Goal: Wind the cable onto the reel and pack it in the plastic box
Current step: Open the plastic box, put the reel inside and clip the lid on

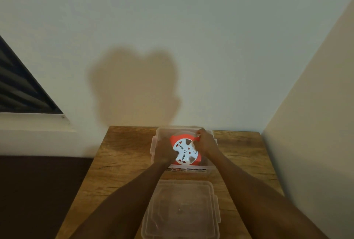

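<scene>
We're holding the orange-and-white reel [185, 150] down inside the clear plastic box [154, 144] at the far end of the wooden bench [122, 164]. Left hand [164, 151] fingers are curling around its left edge, while right hand [206, 142] fingers are gripping its far-right rim. The lid [182, 210] is lying near us, apart from the box.

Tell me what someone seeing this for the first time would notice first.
The orange and white cable reel stands out, sitting in the clear plastic box at the far end of the wooden table. The left hand and right hand grip it from either side. The clear lid lies nearer, off the box.
</scene>
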The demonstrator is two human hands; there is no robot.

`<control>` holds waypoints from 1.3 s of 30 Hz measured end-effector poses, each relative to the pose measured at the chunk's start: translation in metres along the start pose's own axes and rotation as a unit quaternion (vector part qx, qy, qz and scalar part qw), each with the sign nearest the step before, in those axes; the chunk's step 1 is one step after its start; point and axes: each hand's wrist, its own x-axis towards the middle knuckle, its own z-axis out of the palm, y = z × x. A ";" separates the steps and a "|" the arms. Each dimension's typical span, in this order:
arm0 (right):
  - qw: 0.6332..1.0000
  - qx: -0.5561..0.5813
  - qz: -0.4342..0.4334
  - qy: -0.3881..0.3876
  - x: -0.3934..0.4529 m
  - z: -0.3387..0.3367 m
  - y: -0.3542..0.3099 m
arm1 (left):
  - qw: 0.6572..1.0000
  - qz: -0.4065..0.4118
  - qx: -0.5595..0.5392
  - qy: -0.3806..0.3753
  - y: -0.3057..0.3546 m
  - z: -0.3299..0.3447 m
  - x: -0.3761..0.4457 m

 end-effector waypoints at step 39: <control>0.966 0.210 0.153 0.008 -0.193 -0.044 0.048 | 0.972 -0.122 -0.198 -0.043 -0.087 -0.098 -0.135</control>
